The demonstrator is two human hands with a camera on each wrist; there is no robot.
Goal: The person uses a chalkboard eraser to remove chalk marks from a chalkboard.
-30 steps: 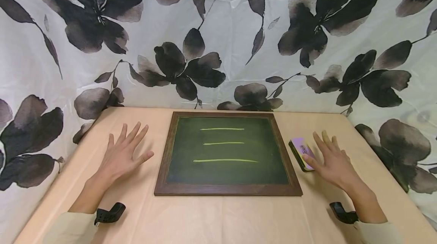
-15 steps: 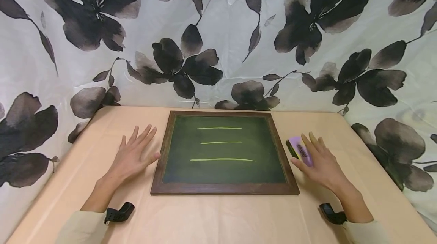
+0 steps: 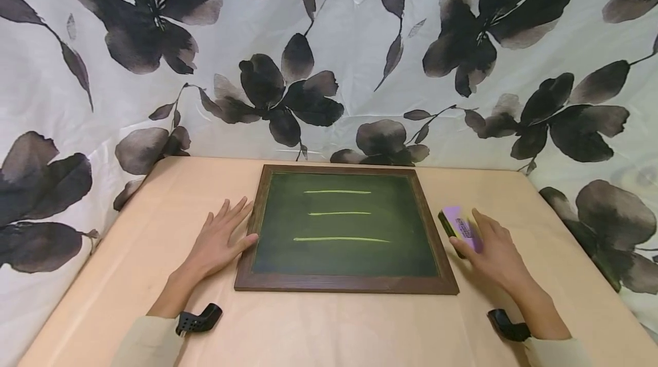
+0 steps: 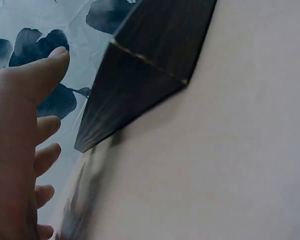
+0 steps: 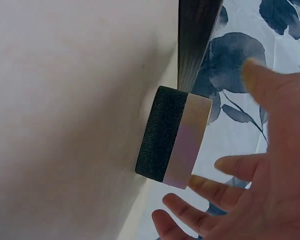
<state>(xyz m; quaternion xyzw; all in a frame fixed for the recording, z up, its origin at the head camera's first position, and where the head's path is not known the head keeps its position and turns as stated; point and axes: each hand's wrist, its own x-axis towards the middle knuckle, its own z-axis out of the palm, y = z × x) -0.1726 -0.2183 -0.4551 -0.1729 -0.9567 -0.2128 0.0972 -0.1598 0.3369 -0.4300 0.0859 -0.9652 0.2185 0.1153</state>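
Note:
A chalkboard (image 3: 344, 261) in a dark wooden frame lies on the table, with three yellow chalk lines across it. At its left edge is my left hand (image 3: 218, 244), fingers extended, the thumb overlapping the frame in the head view. To the right of the board sits a chalkboard eraser (image 3: 457, 223) with a purple top and black felt underside. My right hand (image 3: 497, 255) hovers beside and over it, partly hiding it. In the right wrist view, the thumb and spread fingers stand around the eraser (image 5: 172, 137) without gripping it.
The pale wooden table (image 3: 329, 330) ends at the back against a white curtain (image 3: 349, 30) with dark flower prints, which also runs along both sides. A black wrist camera (image 3: 199, 319) is on the left wrist, another black camera (image 3: 508, 326) on the right.
My left hand has moved right, from bare table to the chalkboard frame. My right hand has come to the eraser and its fingers are less spread. The board and eraser lie as before.

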